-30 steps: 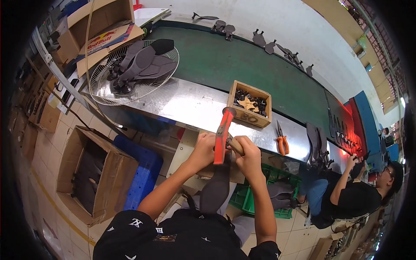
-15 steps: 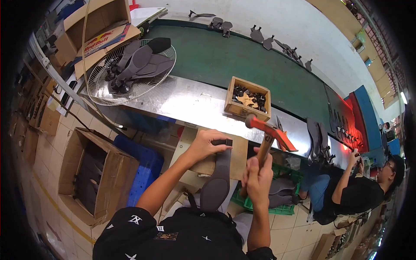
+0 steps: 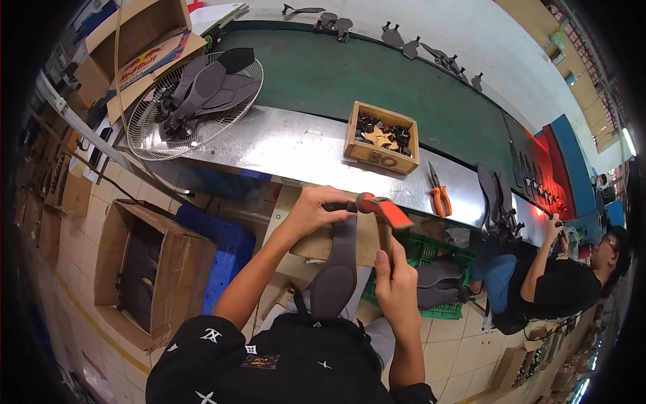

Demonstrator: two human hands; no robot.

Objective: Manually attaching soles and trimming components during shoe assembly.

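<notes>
Hammer handle half-hidden by right hand

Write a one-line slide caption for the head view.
The right hand grips a red-headed hammer while the left hand holds the far end of a grey strip.

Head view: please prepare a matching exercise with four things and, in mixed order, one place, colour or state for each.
1. hammer
2. pliers
3. wooden box
4. wire basket

A. holds long grey pieces
B. has orange handles
C. in the right hand
D. holds small black pieces

Pairs: 1-C, 2-B, 3-D, 4-A
</notes>
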